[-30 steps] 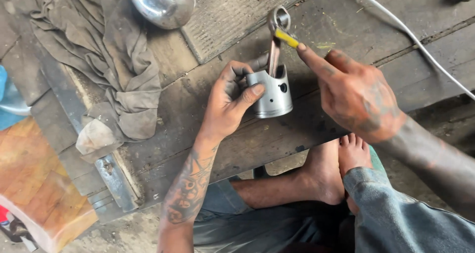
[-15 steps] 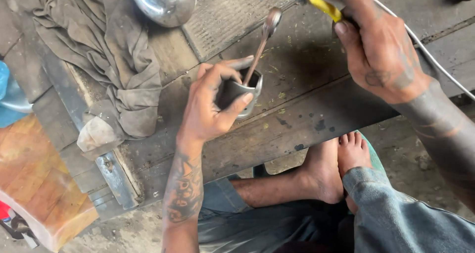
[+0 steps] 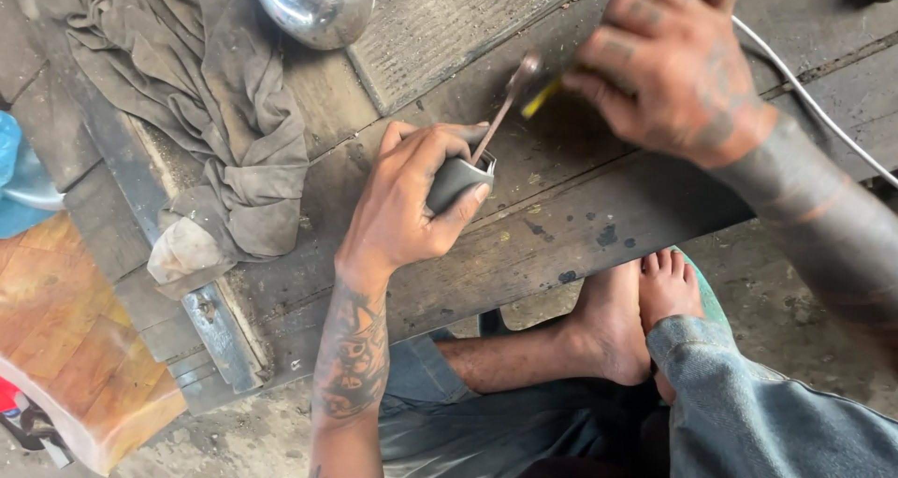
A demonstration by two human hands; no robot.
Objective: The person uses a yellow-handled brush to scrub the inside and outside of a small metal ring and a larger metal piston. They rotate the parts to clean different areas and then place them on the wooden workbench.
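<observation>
The left hand [image 3: 407, 211] has its grip clamped on a grey metal piston [image 3: 456, 180], held tilted near the front edge of the desk [image 3: 580, 207]. A thin rod [image 3: 505, 104] sticks up out of the piston. The right hand [image 3: 669, 62] has its grip closed on a yellow-handled tool [image 3: 541, 97], just beside the rod's top. A dirty rag [image 3: 206, 113] lies toward the desk's left edge, below a shiny metal dome [image 3: 315, 6].

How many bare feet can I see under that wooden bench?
2. Both bare feet lie side by side below the bench edge: one foot to the left, the other foot right beside it, partly behind a denim sleeve.
</observation>
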